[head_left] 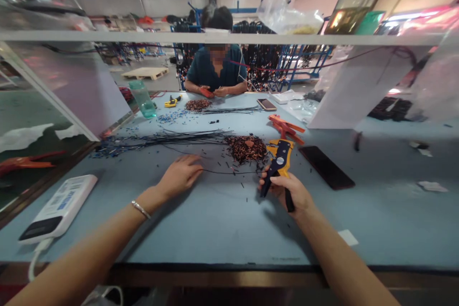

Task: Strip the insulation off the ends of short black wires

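My left hand (182, 173) is closed on one end of a thin black wire (229, 172), pinched between thumb and fingers. The wire runs to the right, where its other end meets my right hand (289, 189). That hand is wrapped round the handles of a black and yellow wire stripper (280, 158), its head pointing away from me. Just beyond the wire lies a heap of short black and copper-coloured wire bits (247, 148). A bundle of long black wires (179, 137) stretches to the left of the heap. Whether the right fingers also grip the wire I cannot tell.
Orange-handled pliers (285, 126) and a dark phone (326, 167) lie to the right. A white power bank (59, 208) with a cable is at the left. Across the table sits a person (217, 69) handling a red tool. A shelf (150, 38) spans above; a green bottle (142, 99) stands beneath.
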The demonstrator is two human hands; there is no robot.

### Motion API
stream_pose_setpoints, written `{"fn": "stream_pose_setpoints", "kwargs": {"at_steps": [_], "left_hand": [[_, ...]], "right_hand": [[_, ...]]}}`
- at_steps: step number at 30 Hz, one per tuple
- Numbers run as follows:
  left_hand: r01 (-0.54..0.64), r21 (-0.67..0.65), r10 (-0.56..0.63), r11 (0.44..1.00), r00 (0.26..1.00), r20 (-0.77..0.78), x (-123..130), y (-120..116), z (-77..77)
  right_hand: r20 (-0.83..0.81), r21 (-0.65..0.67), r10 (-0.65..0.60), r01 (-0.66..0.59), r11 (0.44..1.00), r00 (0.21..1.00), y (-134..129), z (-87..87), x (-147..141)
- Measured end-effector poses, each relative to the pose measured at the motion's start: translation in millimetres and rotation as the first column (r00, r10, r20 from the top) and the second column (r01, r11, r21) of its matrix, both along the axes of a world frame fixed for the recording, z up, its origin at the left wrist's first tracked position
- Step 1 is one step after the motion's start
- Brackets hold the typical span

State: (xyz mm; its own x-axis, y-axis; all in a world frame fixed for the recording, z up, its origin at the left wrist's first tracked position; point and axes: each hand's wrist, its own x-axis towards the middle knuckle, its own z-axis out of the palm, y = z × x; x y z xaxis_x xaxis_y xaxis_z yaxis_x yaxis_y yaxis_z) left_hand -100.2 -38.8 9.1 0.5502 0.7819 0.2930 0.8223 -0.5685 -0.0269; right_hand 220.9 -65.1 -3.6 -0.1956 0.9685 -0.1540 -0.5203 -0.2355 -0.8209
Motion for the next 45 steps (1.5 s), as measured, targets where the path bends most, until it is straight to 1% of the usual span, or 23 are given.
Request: {"fn": "stream_pose_setpoints", "kwargs": {"at_steps": [2, 3, 5, 7, 9, 11, 13, 15, 18, 22, 24, 26, 28, 30, 31, 32, 33, 34, 35, 37, 40, 43, 45], "left_hand": [[0.009, -0.07, -0.012, 0.998, 0.999, -0.043, -2, 15, 4.6], [0.001, -0.074, -0.005, 0.997, 0.999, -0.05, -3, 23, 8.2], [-0.088, -0.035, 0.088, 0.995, 0.996, -0.013, -7, 40, 15.4], [-0.144, -0.056, 0.146, 0.988, 0.988, 0.043, -13, 52, 19.5], [-0.148, -0.109, 0.155, 0.983, 0.986, 0.058, -20, 60, 18.4], [-0.12, -0.122, 0.122, 0.985, 0.993, 0.005, -25, 63, 13.0], [-0.13, -0.106, 0.123, 0.986, 0.99, -0.064, -26, 64, 6.8], [-0.17, -0.092, 0.157, 0.981, 0.978, -0.135, -22, 67, 3.1], [-0.217, -0.079, 0.198, 0.973, 0.96, -0.197, -12, 75, 4.0], [-0.259, -0.041, 0.248, 0.965, 0.951, -0.185, -2, 93, 9.6], [-0.301, -0.024, 0.293, 0.953, 0.942, -0.161, 3, 101, 12.3], [-0.345, -0.013, 0.341, 0.939, 0.932, -0.123, 10, 104, 16.2], [-0.366, -0.012, 0.365, 0.93, 0.928, -0.071, 22, 97, 22.7], [-0.33, -0.045, 0.331, 0.943, 0.944, 0.01, 40, 78, 31.3], [-0.232, -0.15, 0.256, 0.961, 0.951, 0.173, 52, 65, 35.6], [-0.109, -0.247, 0.187, 0.963, 0.93, 0.317, 64, 50, 39.6], [0.014, -0.323, 0.125, 0.946, 0.906, 0.405, 76, 34, 42.7], [0.098, -0.373, 0.087, 0.923, 0.89, 0.448, 88, 19, 44.7], [0.132, -0.407, 0.077, 0.904, 0.886, 0.458, 99, 5, 45.5], [0.136, -0.457, 0.096, 0.879, 0.888, 0.45, 118, -14, 43.1], [0.113, -0.478, 0.148, 0.871, 0.868, 0.474, 134, -24, 32.4], [0.124, -0.488, 0.193, 0.864, 0.813, 0.549, 137, -19, 19.3], [0.128, -0.477, 0.226, 0.869, 0.757, 0.614, 134, -12, 11.3]], "right_hand": [[-0.003, -0.002, -0.002, 0.002, 1.0, 1.0, 0, 0.6, 1], [-0.007, -0.005, -0.005, 0.005, 1.0, 1.0, 1, 1.2, 1], [-0.014, -0.012, -0.01, 0.01, 1.0, 1.0, 1, 2.6, 2], [-0.02, -0.019, -0.012, 0.012, 1.0, 1.0, 1, 3.5, 3], [-0.024, -0.027, -0.008, 0.007, 1.0, 1.0, 2, 3.9, 4], [-0.027, -0.034, 0.0, -0.001, 0.999, 1.0, 2, 4.0, 4], [-0.028, -0.038, 0.012, -0.013, 0.999, 1.0, 1, 4.3, 3], [-0.025, -0.038, 0.026, -0.026, 0.999, 0.999, 1, 4.9, 3], [-0.029, -0.017, 0.072, -0.073, 0.997, 0.997, 0, 5.7, 4], [-0.056, 0.043, 0.163, -0.16, 0.986, 0.985, 0, 6.9, 8], [-0.062, 0.076, 0.198, -0.193, 0.978, 0.978, -1, 7.9, 9], [-0.059, 0.105, 0.217, -0.21, 0.972, 0.974, -2, 9.0, 10], [-0.042, 0.115, 0.215, -0.209, 0.971, 0.976, -3, 10.0, 9], [-0.008, 0.112, 0.202, -0.2, 0.973, 0.979, -4, 10.8, 7], [0.018, 0.107, 0.188, -0.189, 0.976, 0.982, -4, 11.0, 6], [0.051, 0.103, 0.168, -0.172, 0.98, 0.985, -4, 11.1, 4], [0.084, 0.101, 0.142, -0.151, 0.983, 0.986, -4, 11.0, 2], [0.116, 0.1, 0.114, -0.126, 0.987, 0.987, -4, 10.6, 1], [0.144, 0.101, 0.085, -0.101, 0.99, 0.986, -4, 10.0, -1], [0.183, 0.113, 0.037, -0.058, 0.992, 0.982, -3, 8.3, -3], [0.222, 0.133, -0.019, -0.011, 0.991, 0.975, -2, 6.2, -6], [0.246, 0.127, -0.045, 0.014, 0.992, 0.968, -1, 5.8, -5], [0.257, 0.114, -0.057, 0.028, 0.993, 0.965, 0, 6.7, -3]]}}
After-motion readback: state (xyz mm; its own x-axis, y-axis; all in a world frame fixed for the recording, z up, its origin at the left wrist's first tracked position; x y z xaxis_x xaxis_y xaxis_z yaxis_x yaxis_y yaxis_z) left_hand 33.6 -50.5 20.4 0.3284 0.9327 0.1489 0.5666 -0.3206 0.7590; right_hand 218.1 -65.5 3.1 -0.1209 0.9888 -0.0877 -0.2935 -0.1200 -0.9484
